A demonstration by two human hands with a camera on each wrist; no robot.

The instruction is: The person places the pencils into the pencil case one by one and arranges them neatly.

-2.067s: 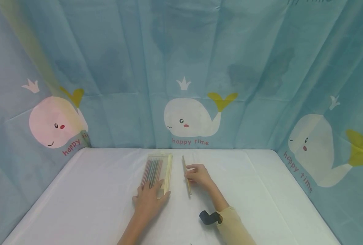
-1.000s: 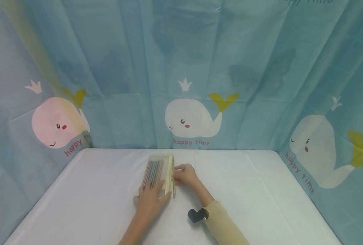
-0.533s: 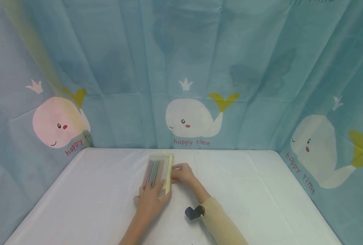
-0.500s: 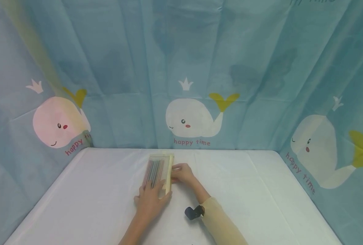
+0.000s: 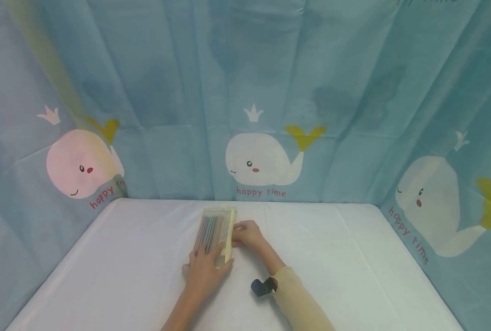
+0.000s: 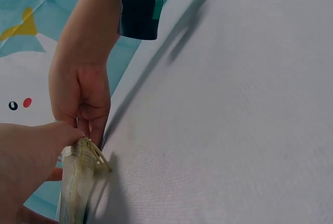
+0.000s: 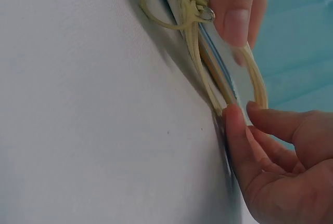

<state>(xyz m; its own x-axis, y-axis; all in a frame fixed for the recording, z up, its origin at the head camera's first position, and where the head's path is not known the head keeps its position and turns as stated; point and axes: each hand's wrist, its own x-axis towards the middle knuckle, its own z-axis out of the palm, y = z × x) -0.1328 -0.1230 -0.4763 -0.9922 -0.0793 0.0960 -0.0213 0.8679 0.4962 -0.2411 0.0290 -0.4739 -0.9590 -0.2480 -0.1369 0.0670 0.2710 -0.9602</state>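
Observation:
A see-through zip pencil case (image 5: 230,225) with pale-yellow edging lies on the white table in the head view, several coloured pencils (image 5: 210,227) inside it. My left hand (image 5: 204,272) grips its near end, fingers spread over the top and thumb at the right edge. My right hand (image 5: 247,234) is at the case's right side. In the right wrist view the zip (image 7: 193,47) gapes, and a tan pencil (image 7: 212,68) lies in the opening, its far part running to my right fingertips (image 7: 232,117), which seem to pinch it. Those fingertips also touch the case's edge.
The white table (image 5: 332,266) runs up to a blue curtain (image 5: 167,92) printed with whales. A dark wrist-worn device (image 5: 263,287) sits at the right sleeve (image 5: 301,299). A yellow pull loop (image 7: 164,5) hangs at the zip's near end.
My right hand has carried the pencil leftward from beside the case to its open side, and the pencil no longer shows separately in the head view. My left hand has stayed on the case.

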